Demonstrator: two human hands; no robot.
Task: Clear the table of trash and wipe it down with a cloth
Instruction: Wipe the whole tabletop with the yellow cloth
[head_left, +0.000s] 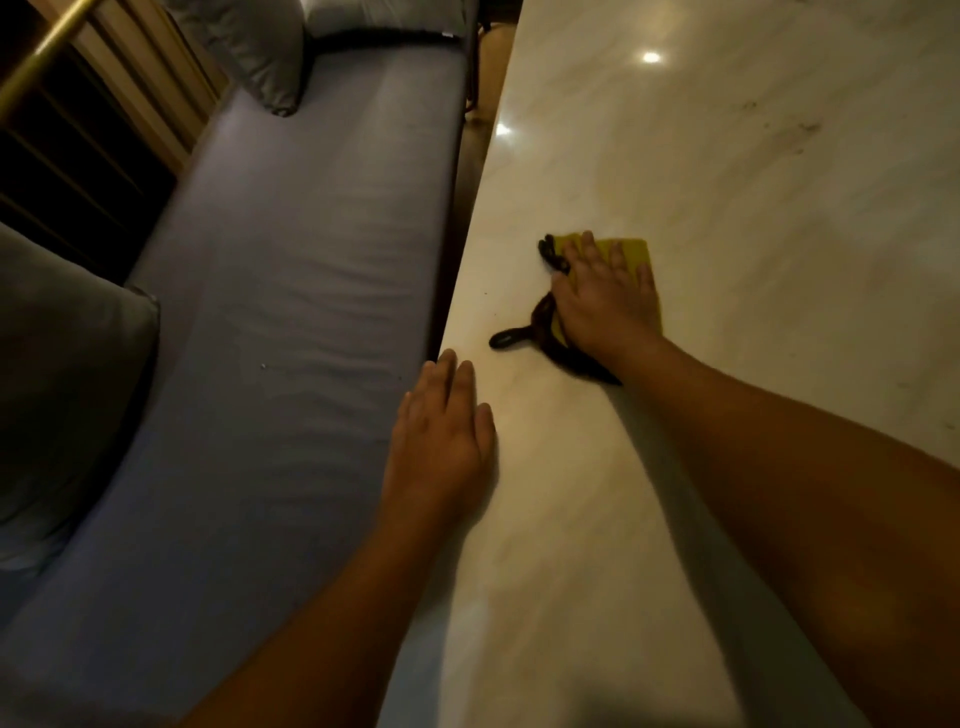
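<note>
A yellow cloth (631, 253) lies flat on the pale marble table (727, 171). My right hand (605, 301) presses down on it with fingers spread and straight. Against the cloth's left side lies a dark, limp peel-like piece of trash (524, 332), partly hidden under my hand and wrist. My left hand (441, 436) rests flat on the table's left edge, fingers straight, holding nothing.
A long blue-grey bench cushion (291, 291) runs along the table's left side, with grey pillows at the far end (260, 52) and near left (62, 374). Dark smudges (795, 135) mark the marble at the far right.
</note>
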